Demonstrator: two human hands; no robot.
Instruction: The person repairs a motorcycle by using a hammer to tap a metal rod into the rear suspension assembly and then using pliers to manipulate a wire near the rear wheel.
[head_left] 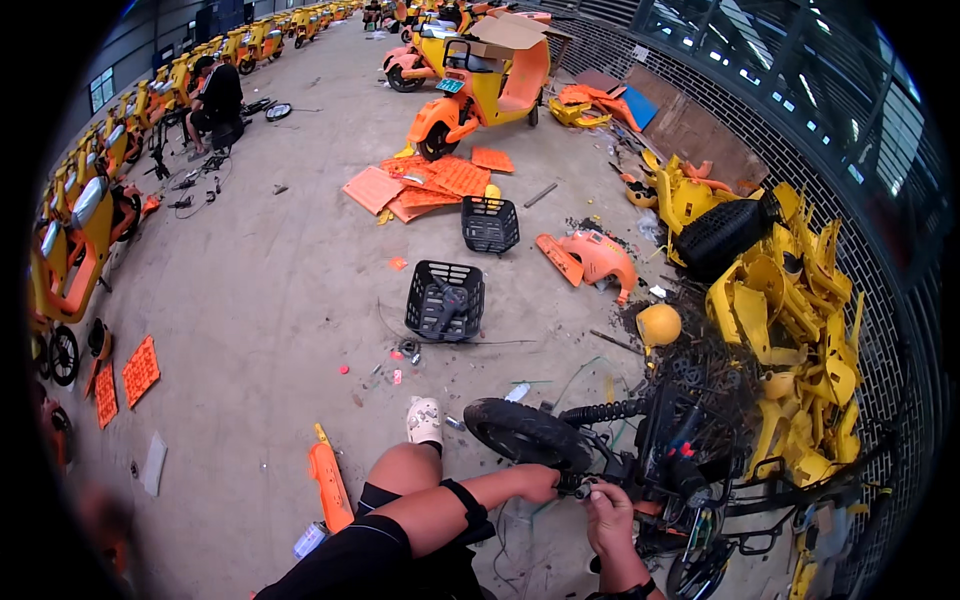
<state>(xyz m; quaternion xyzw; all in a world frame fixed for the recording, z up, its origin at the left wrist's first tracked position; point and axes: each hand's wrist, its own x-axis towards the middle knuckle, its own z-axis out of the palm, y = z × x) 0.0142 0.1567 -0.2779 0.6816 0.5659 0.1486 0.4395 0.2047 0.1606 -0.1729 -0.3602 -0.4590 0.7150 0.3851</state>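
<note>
A partly stripped scooter frame (655, 455) lies on its side in front of me, its black-tyred wheel (528, 435) towards the left and a black spring shock absorber (605, 411) beside it. My left hand (538, 484) reaches in below the wheel, closed against a dark bar-like part (570, 482); its fingertips are hidden. Close to its right, my right hand (608, 518) pinches a small greyish piece at the end of that part. What the piece is cannot be made out. Red connectors and loose cables show on the frame.
Yellow body panels (790, 330) are heaped along the right wall. Two black baskets (445, 300) and orange panels (430, 185) lie ahead. An orange strip (328, 485) and a can (311, 540) are left of my leg. Another person (218, 95) sits near parked scooters at far left.
</note>
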